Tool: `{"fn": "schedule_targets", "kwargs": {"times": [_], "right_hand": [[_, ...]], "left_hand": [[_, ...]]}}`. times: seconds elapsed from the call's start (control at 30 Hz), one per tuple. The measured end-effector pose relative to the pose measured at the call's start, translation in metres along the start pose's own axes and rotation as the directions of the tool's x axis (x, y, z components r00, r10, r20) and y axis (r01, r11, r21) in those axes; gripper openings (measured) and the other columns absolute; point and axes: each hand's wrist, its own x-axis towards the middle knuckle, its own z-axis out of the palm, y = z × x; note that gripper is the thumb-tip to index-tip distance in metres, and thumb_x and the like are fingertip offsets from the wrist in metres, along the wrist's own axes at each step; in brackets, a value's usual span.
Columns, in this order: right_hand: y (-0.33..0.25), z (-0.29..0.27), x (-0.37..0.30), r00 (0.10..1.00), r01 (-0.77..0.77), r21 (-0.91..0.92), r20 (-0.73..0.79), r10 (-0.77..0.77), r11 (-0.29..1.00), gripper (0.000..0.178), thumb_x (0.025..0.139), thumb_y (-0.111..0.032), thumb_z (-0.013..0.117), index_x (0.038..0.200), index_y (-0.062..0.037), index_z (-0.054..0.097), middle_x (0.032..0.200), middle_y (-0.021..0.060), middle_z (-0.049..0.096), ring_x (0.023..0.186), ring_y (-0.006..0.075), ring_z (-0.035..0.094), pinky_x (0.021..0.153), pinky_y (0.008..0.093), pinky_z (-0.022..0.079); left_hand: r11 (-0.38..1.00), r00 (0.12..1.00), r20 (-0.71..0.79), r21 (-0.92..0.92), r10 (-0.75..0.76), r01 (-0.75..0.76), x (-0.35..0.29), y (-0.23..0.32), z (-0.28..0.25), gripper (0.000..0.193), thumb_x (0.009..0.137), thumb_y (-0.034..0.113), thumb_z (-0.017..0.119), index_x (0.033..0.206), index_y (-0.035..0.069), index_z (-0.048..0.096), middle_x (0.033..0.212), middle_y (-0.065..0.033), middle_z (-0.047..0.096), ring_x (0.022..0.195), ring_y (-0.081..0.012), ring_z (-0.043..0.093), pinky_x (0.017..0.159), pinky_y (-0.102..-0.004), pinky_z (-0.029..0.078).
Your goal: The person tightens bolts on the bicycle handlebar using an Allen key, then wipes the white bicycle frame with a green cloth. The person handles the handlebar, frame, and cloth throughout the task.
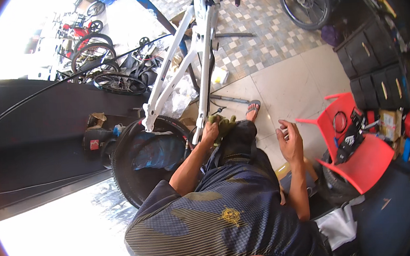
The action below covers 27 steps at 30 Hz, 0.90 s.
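Note:
A white bicycle frame (pixel 202 56) hangs upright in front of me, its rear stays pointing down toward my lap. My left hand (pixel 210 131) is at the lower end of the right-hand stay, closed on a crumpled olive-green cloth (pixel 225 125). Part of the fingers is hidden behind the cloth, and I cannot tell if they also touch the stay. Held out over the tiled floor to the right, my right hand (pixel 290 141) has loosely bent fingers and nothing in it.
Left of my legs leans a bicycle wheel with a black tyre (pixel 122 182). A red plastic chair (pixel 369 163) with a black bag (pixel 348 143) stands to the right. Several bicycles and wheels (pixel 93 55) crowd the far left; another wheel (pixel 304 0) is at the far right.

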Motion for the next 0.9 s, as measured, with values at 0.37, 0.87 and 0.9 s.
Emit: {"fn": "schedule_targets", "kwargs": {"times": [0.37,0.87,0.9], "right_hand": [[0.002,0.014,0.166,0.818,0.428,-0.036,0.44,-0.37,0.903,0.078,0.078,-0.03,0.087,0.143,-0.006,0.052,0.14,0.0172,0.058,0.127,0.0378,0.055,0.106,0.0462,0.046],[0.073,-0.083,0.33,0.89,0.038,-0.2,0.453,0.058,0.979,0.028,0.097,-0.021,0.066,0.116,0.0,0.066,0.105,0.022,0.073,0.1,0.0376,0.072,0.085,0.0428,0.054],[0.077,-0.09,0.338,0.877,0.049,-0.24,0.475,0.074,0.97,0.029,0.097,-0.022,0.066,0.115,0.0001,0.066,0.104,0.0226,0.073,0.099,0.0389,0.071,0.084,0.0432,0.054]], "left_hand": [[0.891,0.786,0.438,-0.335,0.436,-0.307,-0.058,0.205,0.11,0.036,0.104,0.035,0.065,0.106,0.0,0.071,0.087,-0.0014,0.068,0.083,-0.0078,0.059,0.072,-0.0302,0.048],[-0.059,0.976,-0.216,-0.975,0.037,-0.213,0.138,0.165,0.036,0.068,0.108,0.051,0.043,0.144,-0.007,0.047,0.148,-0.0242,0.051,0.134,-0.0363,0.054,0.118,-0.0522,0.04],[-0.147,0.969,-0.236,-0.964,0.073,-0.224,0.149,0.175,0.03,0.069,0.107,0.052,0.043,0.143,-0.007,0.048,0.148,-0.0247,0.051,0.135,-0.0376,0.052,0.119,-0.0532,0.039]]}}
